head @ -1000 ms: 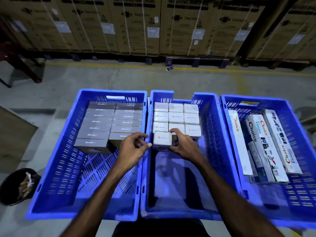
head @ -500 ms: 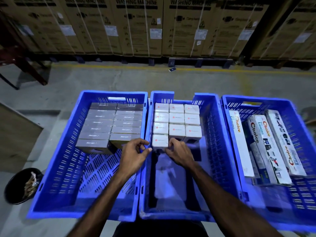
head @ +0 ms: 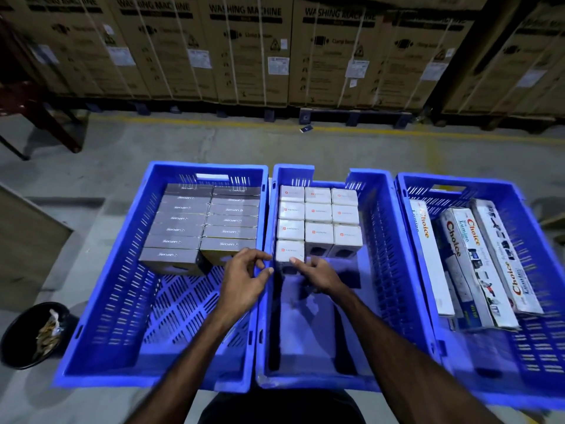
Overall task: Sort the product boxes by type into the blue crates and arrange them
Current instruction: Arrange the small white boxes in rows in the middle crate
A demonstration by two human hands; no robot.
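Observation:
Three blue crates stand side by side. The left crate [head: 91, 301] holds two columns of dark grey boxes [head: 201, 221]. In the middle crate [head: 394, 270], white cube boxes [head: 318, 212] form a block at the far end. One more white box [head: 289, 250] sits at the block's near left corner. My right hand [head: 319, 276] touches its near face with the fingertips. My left hand [head: 244, 276] hovers over the rim between the left and middle crates, fingers loosely curled and holding nothing. Long "Choice" boxes [head: 477, 264] lie in the right crate [head: 538, 246].
A black bin [head: 27, 338] with scraps stands on the floor at the left. Large washing machine cartons [head: 244, 50] line the back behind a yellow floor line. The near halves of the left and middle crates hold no boxes.
The white box that both hands held has been set down at the near left of the white block. My left hand has come off it; the right still touches it.

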